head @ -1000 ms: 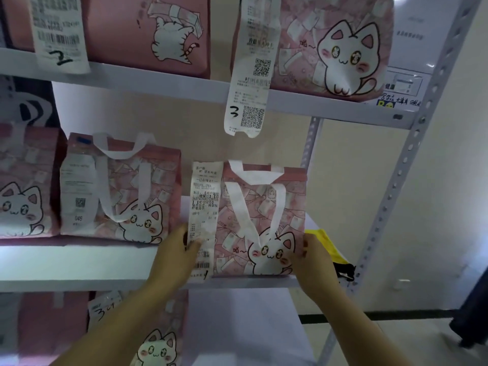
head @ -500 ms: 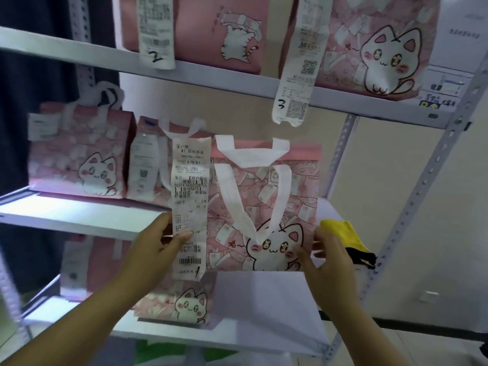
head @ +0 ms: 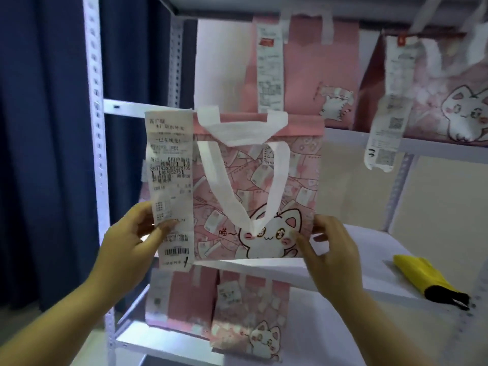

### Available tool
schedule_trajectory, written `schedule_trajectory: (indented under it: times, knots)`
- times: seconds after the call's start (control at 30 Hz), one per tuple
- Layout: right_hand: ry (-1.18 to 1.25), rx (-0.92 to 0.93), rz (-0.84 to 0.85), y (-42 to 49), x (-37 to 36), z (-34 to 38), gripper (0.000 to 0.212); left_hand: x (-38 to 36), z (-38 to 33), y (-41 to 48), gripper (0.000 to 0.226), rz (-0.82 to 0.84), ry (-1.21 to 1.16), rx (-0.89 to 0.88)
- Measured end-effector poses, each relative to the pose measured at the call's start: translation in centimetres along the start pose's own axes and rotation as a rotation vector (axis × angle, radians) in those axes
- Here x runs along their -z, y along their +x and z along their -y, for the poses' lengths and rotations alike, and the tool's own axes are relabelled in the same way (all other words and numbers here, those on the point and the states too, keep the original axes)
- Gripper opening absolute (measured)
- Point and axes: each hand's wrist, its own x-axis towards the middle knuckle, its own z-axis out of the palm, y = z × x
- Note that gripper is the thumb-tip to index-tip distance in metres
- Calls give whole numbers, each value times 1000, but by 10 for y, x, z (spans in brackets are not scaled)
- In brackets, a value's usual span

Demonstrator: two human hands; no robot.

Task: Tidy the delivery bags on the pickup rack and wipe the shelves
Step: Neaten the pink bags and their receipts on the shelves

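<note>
A pink delivery bag (head: 295,191) with a white cat print, white handles and a long receipt (head: 169,165) on its left side is held upright in front of the rack, above the middle shelf (head: 369,260). My left hand (head: 129,241) grips its lower left edge over the receipt. My right hand (head: 332,249) grips its lower right corner. A yellow cloth (head: 420,273) with a black end lies on the right of the middle shelf.
Two pink bags (head: 306,70) (head: 449,101) with receipts stand on the upper shelf. Two more bags (head: 248,318) stand on the lower shelf. A white rack post (head: 96,154) rises at the left, with a dark blue curtain (head: 45,128) behind it.
Both hands lifted the cat bag off the middle shelf and carried it leftward, toward the rack's left end. My view swung left, so the other middle-shelf bags are out of sight.
</note>
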Motion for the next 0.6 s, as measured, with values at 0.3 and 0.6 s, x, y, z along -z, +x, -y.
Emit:
schedule_trajectory:
  times: [0.3,0.6]
  knots:
    - [19,82,-141,78,-54,107,34,122,-26,73,21,-40,37,-243]
    - [70,-28,-176,168,-78,169,22,168,-54,162,20,-116,93,-327]
